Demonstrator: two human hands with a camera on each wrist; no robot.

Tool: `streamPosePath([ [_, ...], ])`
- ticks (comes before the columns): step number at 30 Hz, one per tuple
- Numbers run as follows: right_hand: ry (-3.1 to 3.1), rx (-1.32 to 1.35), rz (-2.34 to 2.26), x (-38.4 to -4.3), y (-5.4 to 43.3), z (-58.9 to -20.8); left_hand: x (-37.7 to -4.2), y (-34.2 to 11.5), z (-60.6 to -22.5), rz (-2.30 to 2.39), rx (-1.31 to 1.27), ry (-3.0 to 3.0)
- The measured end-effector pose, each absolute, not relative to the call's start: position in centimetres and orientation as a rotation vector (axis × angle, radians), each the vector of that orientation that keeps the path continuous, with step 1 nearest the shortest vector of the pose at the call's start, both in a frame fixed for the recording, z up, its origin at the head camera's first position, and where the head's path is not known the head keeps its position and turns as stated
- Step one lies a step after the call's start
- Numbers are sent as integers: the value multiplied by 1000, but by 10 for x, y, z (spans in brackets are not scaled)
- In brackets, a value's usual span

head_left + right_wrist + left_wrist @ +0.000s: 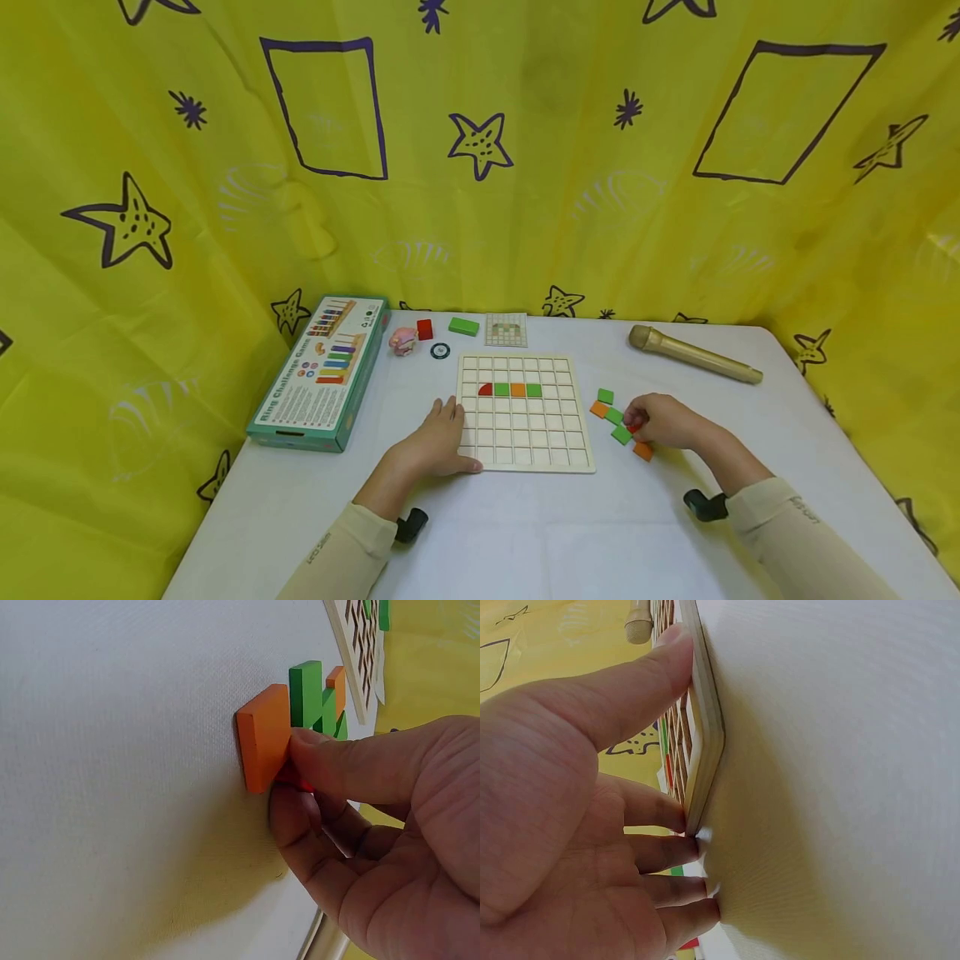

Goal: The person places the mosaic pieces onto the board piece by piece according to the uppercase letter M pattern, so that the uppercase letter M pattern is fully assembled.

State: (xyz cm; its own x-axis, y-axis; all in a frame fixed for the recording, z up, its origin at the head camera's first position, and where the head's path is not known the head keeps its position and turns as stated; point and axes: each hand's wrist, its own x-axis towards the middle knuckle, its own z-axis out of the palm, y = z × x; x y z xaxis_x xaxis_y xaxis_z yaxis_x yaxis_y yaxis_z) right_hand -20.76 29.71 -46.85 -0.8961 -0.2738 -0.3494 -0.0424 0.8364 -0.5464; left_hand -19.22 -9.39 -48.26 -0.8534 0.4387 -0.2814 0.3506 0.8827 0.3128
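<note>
A white gridded board [525,458] lies on the table. One of its rows holds a red piece with a rounded corner [486,390], a green tile [502,390], an orange tile [518,390] and another green tile [534,390]. My left hand [433,442] is spread at the board's near left corner, thumb on the near edge and fingertips along the left side. Right of the board, my right hand [667,421] pinches a small red tile [296,782] between thumb and index finger, mostly hidden by them. Close beside it lie an orange tile [264,742] and several green tiles [305,694].
Farther left is a Ring Challenge Game box [318,375]. Behind the board sit a pink figurine [402,340], a red block [425,329], a round black-and-white disc [440,351], a green block [463,326] and a small grid card [506,330]. A gold microphone [697,354] lies back right.
</note>
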Motion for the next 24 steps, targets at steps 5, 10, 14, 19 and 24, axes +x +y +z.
streamPosePath([
  [5, 2629, -285, -733, -207, 296, -466, -192, -94, -481, 364, 577, 2703],
  [10, 2614, -286, -772, -207, 300, -469, -191, -93, -482, 368, 576, 2702],
  [14, 2586, -310, -834, -208, 306, -472, -191, -93, -483, 365, 580, 2703],
  [19, 2570, -366, -882, -209, 310, -474, -191, -93, -483, 371, 579, 2699],
  [24, 2599, -363, -922, -211, 311, -473, -191, -93, -482, 373, 582, 2701],
])
